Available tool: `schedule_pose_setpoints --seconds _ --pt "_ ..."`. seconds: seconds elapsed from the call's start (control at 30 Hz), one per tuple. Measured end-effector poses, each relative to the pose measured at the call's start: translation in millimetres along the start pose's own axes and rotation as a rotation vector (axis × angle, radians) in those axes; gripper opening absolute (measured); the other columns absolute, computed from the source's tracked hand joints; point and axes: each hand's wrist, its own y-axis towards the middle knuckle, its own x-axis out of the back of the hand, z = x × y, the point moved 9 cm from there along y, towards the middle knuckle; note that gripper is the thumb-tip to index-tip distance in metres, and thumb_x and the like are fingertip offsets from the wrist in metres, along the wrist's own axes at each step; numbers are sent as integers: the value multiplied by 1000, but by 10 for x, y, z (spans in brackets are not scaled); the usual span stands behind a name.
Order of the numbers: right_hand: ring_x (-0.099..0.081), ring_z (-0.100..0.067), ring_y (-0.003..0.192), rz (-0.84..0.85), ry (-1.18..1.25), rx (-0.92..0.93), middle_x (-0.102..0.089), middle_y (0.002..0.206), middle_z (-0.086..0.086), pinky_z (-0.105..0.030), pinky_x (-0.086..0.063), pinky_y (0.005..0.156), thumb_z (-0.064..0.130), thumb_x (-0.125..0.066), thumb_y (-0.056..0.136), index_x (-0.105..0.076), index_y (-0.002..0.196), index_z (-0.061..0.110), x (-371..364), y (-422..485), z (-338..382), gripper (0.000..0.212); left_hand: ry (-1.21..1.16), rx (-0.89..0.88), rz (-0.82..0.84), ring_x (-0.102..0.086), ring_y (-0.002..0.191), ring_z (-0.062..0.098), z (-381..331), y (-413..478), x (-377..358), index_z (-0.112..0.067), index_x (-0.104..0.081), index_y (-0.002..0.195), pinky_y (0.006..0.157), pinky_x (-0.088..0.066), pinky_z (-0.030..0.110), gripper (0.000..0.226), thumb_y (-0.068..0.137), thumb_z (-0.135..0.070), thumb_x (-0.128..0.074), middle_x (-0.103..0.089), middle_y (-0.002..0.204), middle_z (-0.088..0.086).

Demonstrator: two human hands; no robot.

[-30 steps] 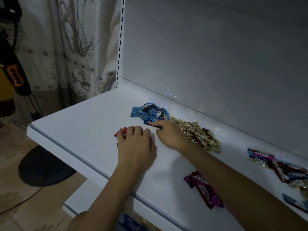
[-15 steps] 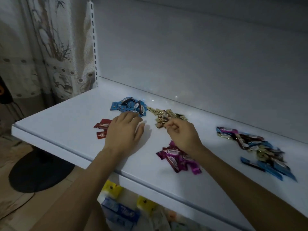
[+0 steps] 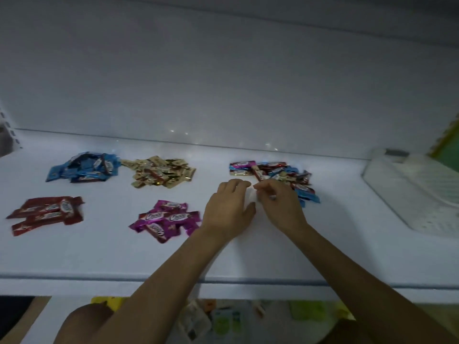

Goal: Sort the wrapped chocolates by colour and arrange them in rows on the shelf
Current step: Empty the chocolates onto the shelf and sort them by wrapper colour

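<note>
Head: left hand (image 3: 229, 207) flat; right hand (image 3: 282, 207) curled

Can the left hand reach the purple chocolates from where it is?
Probably yes. The left hand lies flat on the shelf, just to the right of the purple chocolates, and only bare shelf shows between them.

White plastic basket (image 3: 417, 194) w/ a lattice pattern; its right part is cut by the frame edge. Just behind it, to the upper right, a green panel w/ yellow border (image 3: 447, 141), seen only in part. Far left of the basket, at approx. the same height, a slotted white rail (image 3: 7, 135) stands upright. Below and left of the basket, several dim packets: a yellow one (image 3: 106, 301), a pale green one (image 3: 308, 310), a clear plastic pack (image 3: 195, 324). Labels not readable.
</note>
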Motion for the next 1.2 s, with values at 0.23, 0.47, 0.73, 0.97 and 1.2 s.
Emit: schedule_pose_setpoints --seconds 0.23,0.47,0.73,0.97,1.2 --pt "-41 -26 127 -100 -319 -187 -47 138 -9 -35 -34 103 24 -58 92 -53 133 18 529 -62 -835 41 -7 -66 140 -28 140 21 -462 272 -636 -20 -33 148 111 -29 35 69 91 -55 -51 -33 153 4" --pt "-24 -30 140 148 -500 -251 -24 154 -14 -44 -22 114 43 -43 96 -20 150 17 232 303 -1168 64 124 -38 109 -23 143 20 -384 591 -790 -25 -34 146 115 -18 39 59 94 -51 -46 -29 154 1" --pt "-24 -22 142 60 -356 -253 -28 155 -6 -37 -14 116 33 -44 94 -32 147 27 252 497 -1243 55 203 109 175 10 148 30 -46 1097 -882 -37 -14 152 113 5 63 101 69 -84 -49 3 162 1" --pt "-27 -22 139 30 -354 -247 -33 152 -5 -36 -15 114 30 -37 97 -39 144 27 274 485 -1188 47 301 20 123 -32 131 31 -88 1131 -867 -37 -35 145 104 -28 45 112 50 -91 -10 -41 144 -1" --pt "-46 -24 125 -55 -133 -230 -50 140 -4 -40 -35 107 19 -42 94 -53 135 22 385 409 -1147 42 88 55 15 -28 138 30 -106 1001 -845 -33 -36 145 108 -24 52 108 55 -93 -34 -35 149 4"
